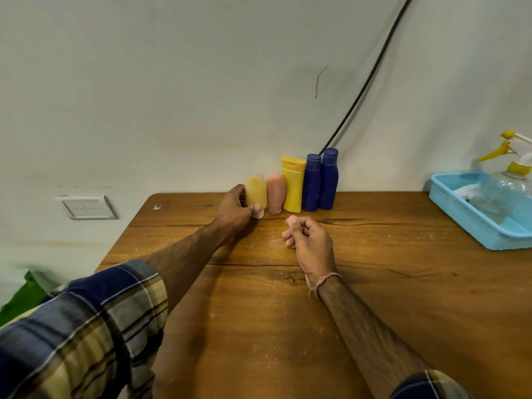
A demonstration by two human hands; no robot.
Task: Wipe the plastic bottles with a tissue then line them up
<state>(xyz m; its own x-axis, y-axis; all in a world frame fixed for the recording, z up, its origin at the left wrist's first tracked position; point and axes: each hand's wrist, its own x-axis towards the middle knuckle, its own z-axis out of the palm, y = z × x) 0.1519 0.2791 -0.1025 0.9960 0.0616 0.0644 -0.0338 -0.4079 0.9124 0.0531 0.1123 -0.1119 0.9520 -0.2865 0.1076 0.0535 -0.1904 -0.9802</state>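
Several plastic bottles stand in a row against the wall at the back of the wooden table (288, 298). From left to right they are a pale yellow tube (256, 194) on its white cap, a pink tube (276, 192), a yellow bottle (293, 185) and two dark blue bottles (312, 182) (328, 180). My left hand (234, 210) grips the pale yellow tube near its cap, at the row's left end. My right hand (308, 236) rests on the table in front of the row with its fingers curled. A little white shows under its wrist; I cannot tell what it is.
A light blue plastic basket (472, 220) sits at the table's right edge, with a clear spray bottle (509, 182) with a yellow trigger in it. A black cable (368, 79) runs down the wall behind the blue bottles. A wall switch (86, 207) is left of the table.
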